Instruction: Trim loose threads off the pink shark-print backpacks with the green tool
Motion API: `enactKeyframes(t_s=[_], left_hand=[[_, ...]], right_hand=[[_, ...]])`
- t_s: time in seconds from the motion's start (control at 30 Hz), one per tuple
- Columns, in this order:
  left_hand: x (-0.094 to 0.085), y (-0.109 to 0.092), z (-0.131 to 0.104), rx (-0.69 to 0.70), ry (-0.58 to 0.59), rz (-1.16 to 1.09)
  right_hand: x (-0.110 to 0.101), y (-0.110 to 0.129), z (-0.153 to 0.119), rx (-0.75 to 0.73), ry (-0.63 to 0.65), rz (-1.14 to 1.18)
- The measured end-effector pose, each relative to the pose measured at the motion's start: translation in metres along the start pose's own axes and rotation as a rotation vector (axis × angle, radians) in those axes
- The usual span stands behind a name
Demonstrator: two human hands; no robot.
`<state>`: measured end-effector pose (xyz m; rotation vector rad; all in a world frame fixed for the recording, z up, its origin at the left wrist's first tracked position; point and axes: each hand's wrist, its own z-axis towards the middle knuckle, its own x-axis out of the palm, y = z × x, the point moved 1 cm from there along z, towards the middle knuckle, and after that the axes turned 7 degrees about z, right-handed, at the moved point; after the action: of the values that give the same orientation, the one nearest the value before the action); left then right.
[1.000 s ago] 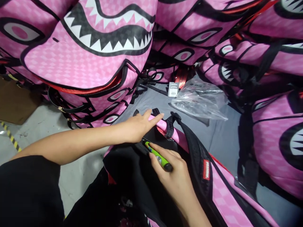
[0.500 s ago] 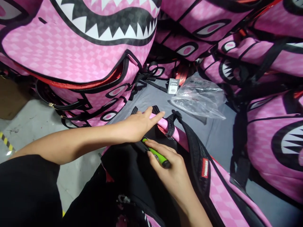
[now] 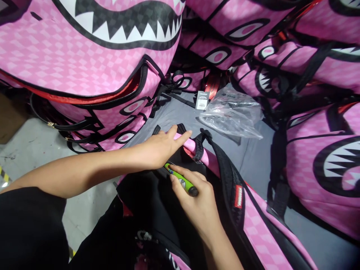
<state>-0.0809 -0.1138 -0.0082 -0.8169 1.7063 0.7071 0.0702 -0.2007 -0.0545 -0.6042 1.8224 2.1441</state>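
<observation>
A pink and black bag (image 3: 264,228) lies opened in front of me, its black inner side facing up. My left hand (image 3: 164,148) rests on the bag's top edge beside a black strap, thumb and fingers partly spread over the pink rim. Below it, my right hand (image 3: 197,193) is closed around a green handled tool (image 3: 181,181) with a black end. The tool's tip points up and left beneath my left palm, where it is hidden.
Pink checkered bags with shark mouths (image 3: 135,28) are stacked at the left, back and right. Beyond my hands, a clear plastic bag (image 3: 233,114) and a grey tag (image 3: 202,100) lie on the grey surface (image 3: 180,112). A brown box (image 3: 12,116) stands far left.
The whole view has shifted slightly, so things appear a little farther left. Both hands keep nearly the same places on the bag and the green tool.
</observation>
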Motion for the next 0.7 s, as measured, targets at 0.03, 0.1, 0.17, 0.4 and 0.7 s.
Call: enactKeyframes(t_s=[0.03,0.1,0.17,0.4,0.7], left_hand=[[-0.0004,-0.0001,-0.0002,-0.006,0.008,0.0],[-0.001,-0.0003,-0.0004,-0.014,0.022,-0.001],[-0.0011,-0.0004,-0.0001,-0.01,0.021,-0.007],[-0.0001,0.0008,0.002,-0.003,0.044,-0.041],[0.0015,0.0013,0.0007,0.009,0.018,-0.05]], right_hand=[[-0.0005,0.0002,0.0002,-0.003,0.016,-0.001],[-0.0021,0.001,0.0006,-0.009,0.015,-0.02],[-0.0028,0.0019,0.001,-0.015,0.011,-0.014],[-0.0005,0.0001,0.0016,-0.036,0.011,-0.004],[-0.0004,0.0019,0.0001,-0.056,-0.004,-0.034]])
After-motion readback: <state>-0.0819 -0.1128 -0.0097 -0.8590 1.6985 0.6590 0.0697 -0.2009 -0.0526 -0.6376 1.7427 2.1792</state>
